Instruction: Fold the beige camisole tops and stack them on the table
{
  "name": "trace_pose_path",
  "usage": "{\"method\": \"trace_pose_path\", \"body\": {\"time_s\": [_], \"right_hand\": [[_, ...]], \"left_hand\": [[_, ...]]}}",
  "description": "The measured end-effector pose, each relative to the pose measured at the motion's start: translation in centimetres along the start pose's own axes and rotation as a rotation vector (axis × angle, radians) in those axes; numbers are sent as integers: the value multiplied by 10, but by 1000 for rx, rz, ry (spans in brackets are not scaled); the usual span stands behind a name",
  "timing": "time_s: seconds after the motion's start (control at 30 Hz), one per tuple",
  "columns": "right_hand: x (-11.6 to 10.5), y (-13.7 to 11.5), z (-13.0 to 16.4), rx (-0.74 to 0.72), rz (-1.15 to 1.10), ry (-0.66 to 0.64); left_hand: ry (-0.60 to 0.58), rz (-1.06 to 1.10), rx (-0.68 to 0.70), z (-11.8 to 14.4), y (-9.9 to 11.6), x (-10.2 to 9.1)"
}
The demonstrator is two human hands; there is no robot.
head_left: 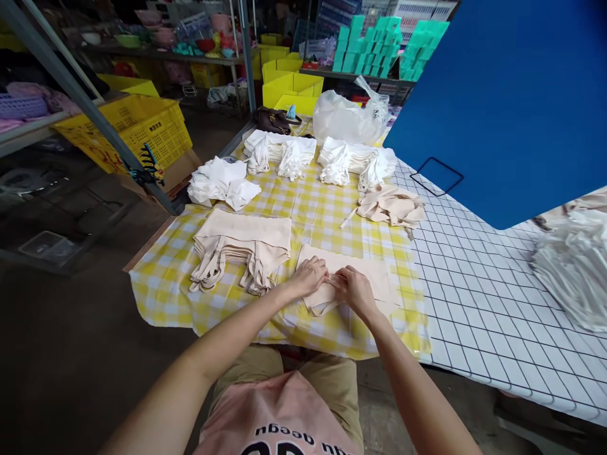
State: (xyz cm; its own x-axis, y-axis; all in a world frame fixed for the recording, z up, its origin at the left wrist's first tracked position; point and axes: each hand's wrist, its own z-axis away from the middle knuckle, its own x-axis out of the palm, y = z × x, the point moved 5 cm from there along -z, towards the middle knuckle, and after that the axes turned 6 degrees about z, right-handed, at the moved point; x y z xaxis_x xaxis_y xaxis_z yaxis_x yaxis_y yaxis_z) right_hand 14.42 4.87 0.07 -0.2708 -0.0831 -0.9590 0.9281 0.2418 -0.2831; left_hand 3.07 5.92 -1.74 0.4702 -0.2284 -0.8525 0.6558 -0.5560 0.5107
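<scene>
A beige cloth piece with straps (348, 259) lies flat on the checked tablecloth in front of me. My left hand (310, 276) is closed at its middle, fingertips pinching a bit of the fabric or strap. Close beside it, my right hand (353, 287) pinches the same spot, the fingertips of both hands nearly meeting. A strap loop hangs toward the table's front edge below my hands. Left of this piece sits a neat stack of similar beige cloth pieces (244, 230), their straps gathered in two bunches toward me. What exactly the fingertips hold is too small to make out.
Two white strapped stacks (279, 146) (355, 155) stand at the back, with a crumpled white heap (220, 180) at left. A loose beige heap (391, 205) lies at right. Beyond are a plastic bag (344, 117) and a large blue board (502, 114). A yellow crate (137, 129) stands left.
</scene>
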Motion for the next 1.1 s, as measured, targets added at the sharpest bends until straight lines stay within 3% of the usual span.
{"method": "trace_pose_path", "body": {"time_s": [0.37, 0.77, 1.0, 1.1], "right_hand": [[4, 3, 0, 18, 13, -37], [6, -7, -1, 54, -66, 21], [9, -7, 9, 185, -263, 99], [4, -8, 34, 271, -581, 85]], "left_hand": [[8, -5, 2, -1, -1, -1], [-8, -73, -6, 1, -1, 2], [-7, -31, -23, 4, -1, -1], [-37, 105, 10, 7, -3, -9]]}}
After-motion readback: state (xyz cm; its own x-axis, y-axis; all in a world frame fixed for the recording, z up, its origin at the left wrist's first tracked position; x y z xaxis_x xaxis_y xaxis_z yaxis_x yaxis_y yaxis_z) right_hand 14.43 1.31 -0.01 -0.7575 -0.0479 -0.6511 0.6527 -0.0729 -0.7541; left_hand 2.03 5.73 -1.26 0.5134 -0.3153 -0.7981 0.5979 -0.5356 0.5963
